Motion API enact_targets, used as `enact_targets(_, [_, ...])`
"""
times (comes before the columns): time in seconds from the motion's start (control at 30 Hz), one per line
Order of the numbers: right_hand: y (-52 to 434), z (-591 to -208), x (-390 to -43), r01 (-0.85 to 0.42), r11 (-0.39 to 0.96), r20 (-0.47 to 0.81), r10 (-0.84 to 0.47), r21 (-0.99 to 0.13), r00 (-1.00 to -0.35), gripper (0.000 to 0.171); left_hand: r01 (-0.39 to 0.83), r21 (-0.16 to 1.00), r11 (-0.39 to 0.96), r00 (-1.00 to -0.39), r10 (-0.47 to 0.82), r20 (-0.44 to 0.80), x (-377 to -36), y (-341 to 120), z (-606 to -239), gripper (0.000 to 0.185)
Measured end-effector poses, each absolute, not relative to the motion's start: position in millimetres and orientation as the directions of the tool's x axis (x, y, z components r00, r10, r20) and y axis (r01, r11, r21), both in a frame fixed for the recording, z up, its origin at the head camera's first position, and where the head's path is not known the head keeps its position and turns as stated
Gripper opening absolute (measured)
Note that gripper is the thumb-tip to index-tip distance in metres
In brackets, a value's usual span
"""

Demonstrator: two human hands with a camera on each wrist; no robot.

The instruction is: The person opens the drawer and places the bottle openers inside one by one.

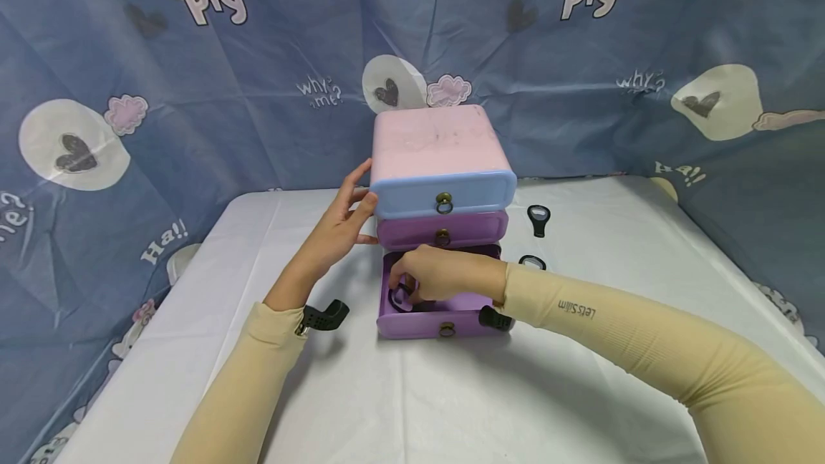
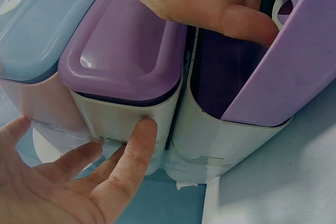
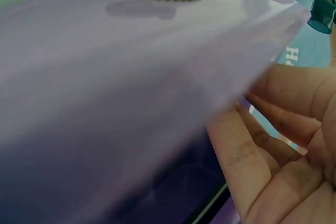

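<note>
scene: small drawer chest (image 1: 438,145) at centre frame on white table (image 1: 515,392). Blue top drawer (image 1: 445,193) and middle purple drawer (image 1: 443,229) closed; bottom drawer (image 1: 438,321) pulled out toward me.
left hand (image 1: 338,224): fingers straight, flat against chest's left side, bracing it. Left wrist view confirms fingertips (image 2: 142,135) on the side wall, gripping nothing.
right hand (image 1: 438,274): inside the open bottom drawer, fingers curled on a black ring-shaped opener (image 1: 401,297). I see only part of it.
spares: two more black openers (image 1: 538,219) on the table, right of the chest; nearer one (image 1: 532,262) half hidden by my forearm.
axis: can't tell the held opener's long axis; only its ring end shows, at the drawer's left. Drawer's long axis runs left-right; its front faces me.
risk 1: drawer is well out; pressing down on its front could tip the chest if left hand lets go.
risk 2: opener standing up could catch the middle drawer's underside when the drawer closes.
</note>
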State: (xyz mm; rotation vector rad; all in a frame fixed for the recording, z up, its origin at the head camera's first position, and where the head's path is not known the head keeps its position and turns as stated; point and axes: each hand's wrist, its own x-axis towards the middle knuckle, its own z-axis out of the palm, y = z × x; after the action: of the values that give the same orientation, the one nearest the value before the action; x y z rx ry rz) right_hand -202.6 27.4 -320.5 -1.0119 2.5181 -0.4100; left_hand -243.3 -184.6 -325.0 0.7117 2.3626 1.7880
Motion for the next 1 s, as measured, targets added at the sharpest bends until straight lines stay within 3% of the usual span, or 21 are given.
enact_targets(0.47, [37.6, -310.3, -199.3, -0.583, 0.706, -0.249, -0.697, -0.403, -0.672, 0.027, 0.311, 0.925, 0.217, -0.887, 0.417, 0.200, -244.0, -184.8, -326.5, 0.063])
enact_targets(1.0, [56.4, -287.0, -197.0, -0.623, 0.638, -0.189, -0.751, -0.452, -0.632, 0.027, 0.308, 0.923, 0.228, -0.890, 0.413, 0.195, -242.6, -184.5, -325.2, 0.062])
